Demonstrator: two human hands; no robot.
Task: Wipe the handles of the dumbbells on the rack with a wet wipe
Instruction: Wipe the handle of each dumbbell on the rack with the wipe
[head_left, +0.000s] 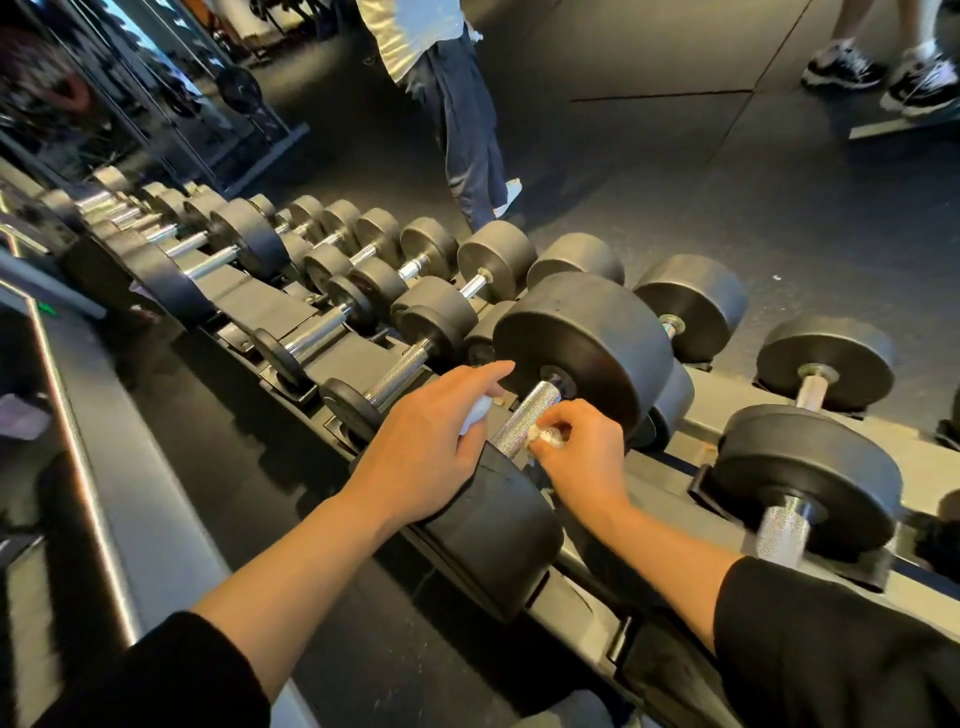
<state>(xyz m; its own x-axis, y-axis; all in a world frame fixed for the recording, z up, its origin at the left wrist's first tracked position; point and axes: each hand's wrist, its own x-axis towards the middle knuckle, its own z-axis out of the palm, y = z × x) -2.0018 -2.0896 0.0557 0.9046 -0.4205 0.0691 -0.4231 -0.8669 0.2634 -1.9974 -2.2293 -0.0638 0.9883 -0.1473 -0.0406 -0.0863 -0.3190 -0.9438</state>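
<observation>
A large black dumbbell (587, 343) lies on the rack (670, 649) at the centre, its knurled steel handle (524, 418) showing between my hands. My right hand (582, 457) pinches a crumpled white wet wipe (545, 434) against the handle's right side. My left hand (431, 441) rests on the near black head (493, 535) left of the handle, holding a small white object (475, 413) under its palm, index finger pointing out straight.
More dumbbells fill the rack: one at the right (800, 478), another behind it (826, 364), a long row to the left (363, 291). A person in dark trousers (467, 130) stands beyond the rack; feet in sneakers (883, 73) show top right. A mirror edge (78, 441) runs along the left.
</observation>
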